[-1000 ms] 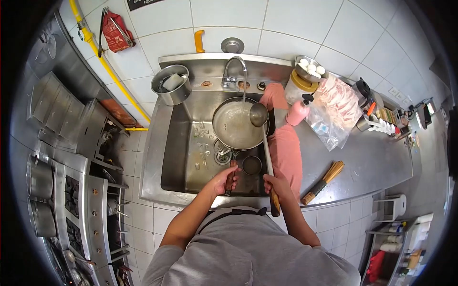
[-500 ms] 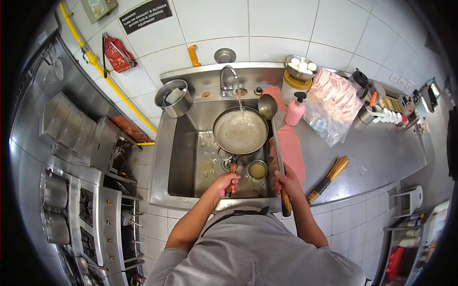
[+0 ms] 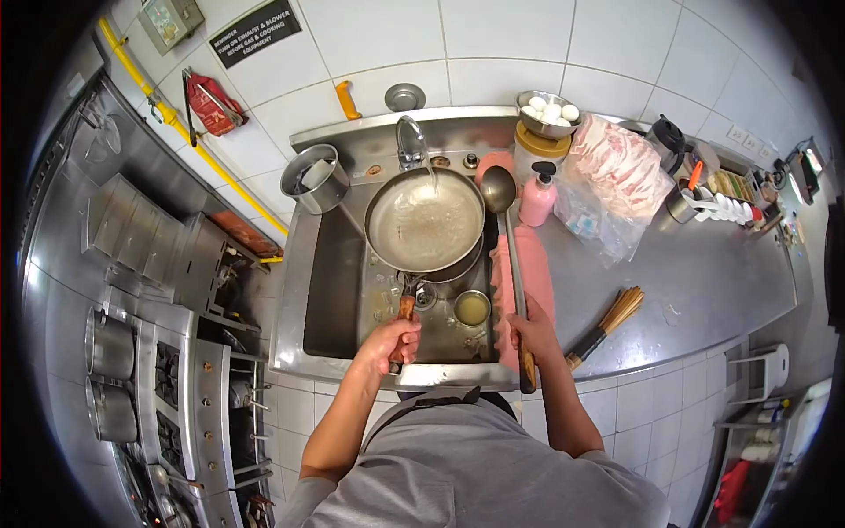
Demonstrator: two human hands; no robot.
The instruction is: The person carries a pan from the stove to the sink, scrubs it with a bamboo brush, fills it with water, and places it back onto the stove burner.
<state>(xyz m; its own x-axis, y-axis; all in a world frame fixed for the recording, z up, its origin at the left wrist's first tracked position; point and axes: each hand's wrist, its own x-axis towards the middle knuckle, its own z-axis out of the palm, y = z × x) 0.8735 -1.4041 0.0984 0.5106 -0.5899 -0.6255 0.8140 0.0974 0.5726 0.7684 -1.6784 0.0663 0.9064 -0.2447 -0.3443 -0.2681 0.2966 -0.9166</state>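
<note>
My left hand (image 3: 391,343) is closed round the wooden handle of a frying pan (image 3: 424,220). Water from the faucet (image 3: 410,143) runs into the pan, which hangs over the sink (image 3: 334,290) with water in it. Beneath it part of another dark round pan shows. My right hand (image 3: 532,330) grips the long handle of a ladle (image 3: 499,189), whose bowl is over the pink cloth (image 3: 532,264) at the sink's right edge. A small round bowl (image 3: 473,308) of cloudy liquid sits in the sink.
Right of the sink are a pink pump bottle (image 3: 538,195), a jar (image 3: 539,145) under a bowl of eggs (image 3: 549,113), bagged meat (image 3: 620,167) and a bamboo brush (image 3: 607,326). A metal pot (image 3: 317,180) stands at the sink's back left corner.
The ladle has moved from over the pan to the right, onto the cloth side. The pan has shifted left and up, showing another pan beneath. The small bowl's liquid now looks lighter.
</note>
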